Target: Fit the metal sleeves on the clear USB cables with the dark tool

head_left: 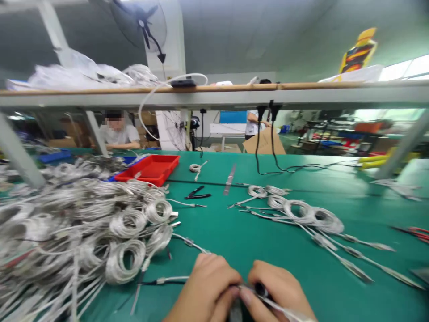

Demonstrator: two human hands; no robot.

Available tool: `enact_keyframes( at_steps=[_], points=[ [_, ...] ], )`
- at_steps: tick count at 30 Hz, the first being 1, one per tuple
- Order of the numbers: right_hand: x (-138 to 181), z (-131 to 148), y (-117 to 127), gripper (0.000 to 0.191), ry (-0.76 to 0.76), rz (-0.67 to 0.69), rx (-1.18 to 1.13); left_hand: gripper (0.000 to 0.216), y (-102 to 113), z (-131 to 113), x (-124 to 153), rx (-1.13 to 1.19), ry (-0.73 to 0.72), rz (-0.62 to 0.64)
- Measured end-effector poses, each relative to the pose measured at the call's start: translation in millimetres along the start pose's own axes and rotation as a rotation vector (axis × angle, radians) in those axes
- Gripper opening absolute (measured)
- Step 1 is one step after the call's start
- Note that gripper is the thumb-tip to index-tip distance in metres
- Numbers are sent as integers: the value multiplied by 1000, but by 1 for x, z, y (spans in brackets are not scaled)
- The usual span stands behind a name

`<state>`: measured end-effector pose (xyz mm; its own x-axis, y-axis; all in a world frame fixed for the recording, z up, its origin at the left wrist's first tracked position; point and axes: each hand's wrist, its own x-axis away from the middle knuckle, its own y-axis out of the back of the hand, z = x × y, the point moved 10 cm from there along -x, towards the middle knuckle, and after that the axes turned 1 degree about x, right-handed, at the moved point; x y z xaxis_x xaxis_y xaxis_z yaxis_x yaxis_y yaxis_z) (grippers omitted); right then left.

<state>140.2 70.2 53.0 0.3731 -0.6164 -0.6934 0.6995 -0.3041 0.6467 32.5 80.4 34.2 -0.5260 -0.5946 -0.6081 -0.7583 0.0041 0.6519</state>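
My left hand (pixel 204 288) and my right hand (pixel 276 288) meet at the bottom of the view, fingers closed around a thin braided cable (pixel 170 280). The cable has a black section and a small metal sleeve. A dark fitting (pixel 261 290) shows between my fingertips, partly hidden by them, and a silver lead (pixel 281 308) runs out under my right hand. To my left lies a large heap of coiled silver cables (pixel 77 232). Several more coils with metal-tipped ends (pixel 301 212) lie to my right on the green work mat (pixel 241 250).
A red plastic tray (pixel 147 169) and black-handled pliers (pixel 197 193) lie ahead on the mat, near a steel ruler (pixel 229 179). A shelf (pixel 201 96) spans above, with black cables (pixel 264 134) hanging from it. A co-worker (pixel 120 134) sits beyond it.
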Motion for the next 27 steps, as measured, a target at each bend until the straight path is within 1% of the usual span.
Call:
enact_keyframes(
  at_steps=[3, 7, 10, 13, 17, 19, 20, 23, 24, 25, 27],
  points=[
    [-2, 1, 0, 60, -32, 81, 12, 44, 8, -9, 0, 19, -26, 9],
    [-6, 11, 9, 64, -100, 211, 24, 42, 3, -16, 2, -18, -28, 70],
    [-12, 25, 17, 61, -117, 278, 10, 43, 1, -19, 3, -16, -32, 100],
    [-12, 25, 14, 56, -138, 329, 23, 44, 1, -22, 2, 5, -42, 113],
    [-4, 16, -5, 64, -66, 366, 5, 45, 1, -24, 2, 29, -30, 144],
    [-2, 11, -9, 66, -53, 361, 4, 44, 0, -23, 3, 28, -21, 140],
    [-3, 9, -10, 66, -72, 356, 17, 44, 0, -23, 3, 27, -28, 126],
    [-7, 6, -5, 67, -122, 303, 57, 48, 5, -28, 2, 24, -104, 18],
    [-8, 7, -3, 68, -113, 285, 61, 48, 5, -28, 2, 23, -107, 14],
    [-8, 9, -2, 69, -95, 270, 65, 48, 3, -27, 2, 22, -98, 29],
    [-7, 13, -3, 71, -43, 252, 70, 47, -4, -22, 3, 19, -35, 120]
  ],
)
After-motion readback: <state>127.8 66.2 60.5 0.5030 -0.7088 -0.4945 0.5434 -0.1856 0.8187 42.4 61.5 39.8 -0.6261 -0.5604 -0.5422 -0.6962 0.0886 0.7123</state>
